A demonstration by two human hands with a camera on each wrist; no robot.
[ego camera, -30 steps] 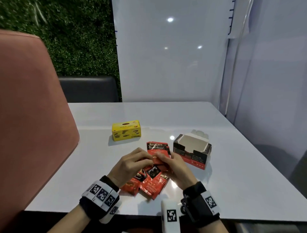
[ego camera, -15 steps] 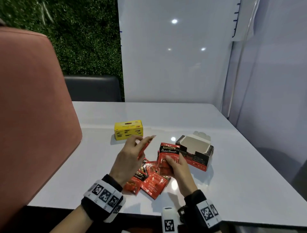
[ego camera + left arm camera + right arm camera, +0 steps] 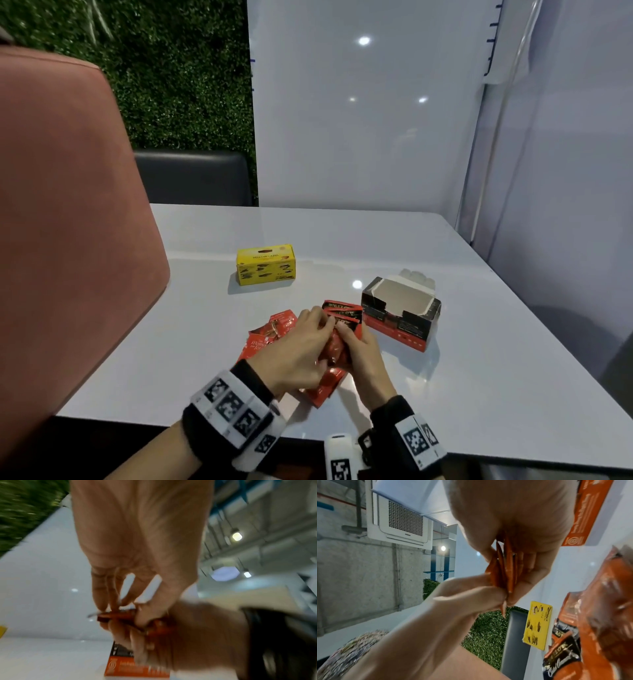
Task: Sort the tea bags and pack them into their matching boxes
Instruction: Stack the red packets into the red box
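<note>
The fingers (image 3: 530,563) of the right hand (image 3: 363,353) are curling around a small stack of red tea sachets (image 3: 342,317), gripping them edge-on so the packets are fanning slightly above the bench (image 3: 479,342). The left hand (image 3: 301,346) is pinching the near edge of that same stack between thumb and fingertips (image 3: 109,605), seemingly squaring it up or feeding one more sachet in. Both hands are closing on the bundle just in front of the person.

Beneath and beside the hands, more loose red sachets (image 3: 270,332) are lying scattered on the bench, some partly hidden under the left wrist. Just to the right of the hands, the red and black box (image 3: 400,315) is sitting with its top open and its pale inside showing; I cannot tell whether anything is in it already. Farther back and to the left, the yellow box (image 3: 265,263) is standing apart, apparently closed.

To my eye, the step in hand is gathering the red sachets into a tidy stack. The next move is likely calling for a short carry to the right and a level, edge-first drop into the open box, with the stack kept tight so no packet is slipping out. The loose ones would then need collecting.
</note>
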